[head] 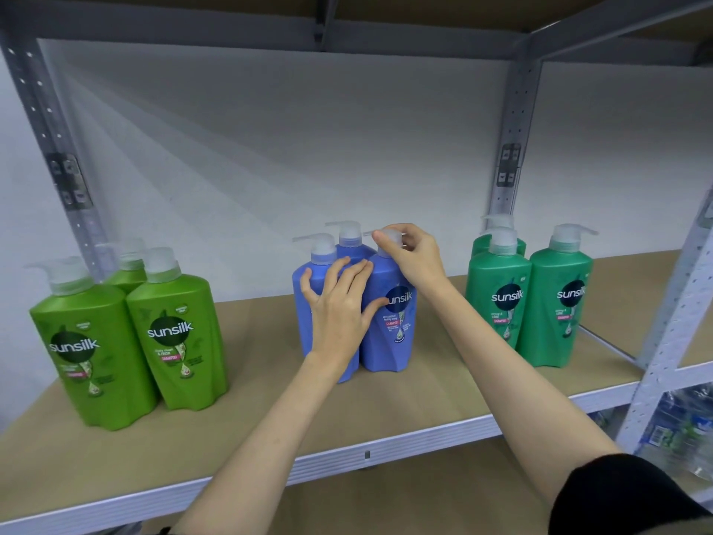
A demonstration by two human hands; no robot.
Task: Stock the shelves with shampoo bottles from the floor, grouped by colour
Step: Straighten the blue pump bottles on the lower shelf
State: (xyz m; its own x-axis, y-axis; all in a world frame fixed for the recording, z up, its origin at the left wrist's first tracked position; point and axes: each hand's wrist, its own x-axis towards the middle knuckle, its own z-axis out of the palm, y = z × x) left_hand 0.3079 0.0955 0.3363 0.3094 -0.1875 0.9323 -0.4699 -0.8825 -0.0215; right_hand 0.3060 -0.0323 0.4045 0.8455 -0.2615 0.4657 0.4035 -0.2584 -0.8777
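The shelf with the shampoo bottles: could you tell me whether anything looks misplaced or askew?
Nothing stands out. The lime green bottles, blue bottles and teal green bottles stand upright in separate colour groups on the shelf.

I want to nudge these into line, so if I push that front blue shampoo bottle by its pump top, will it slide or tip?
The front blue bottle is tall and narrow-based, so a push at the pump, where the right hand pinches, likely tips it. The smooth plastic would probably slide on the shelf board if pushed low. The left hand looks placed to steady its neighbour.
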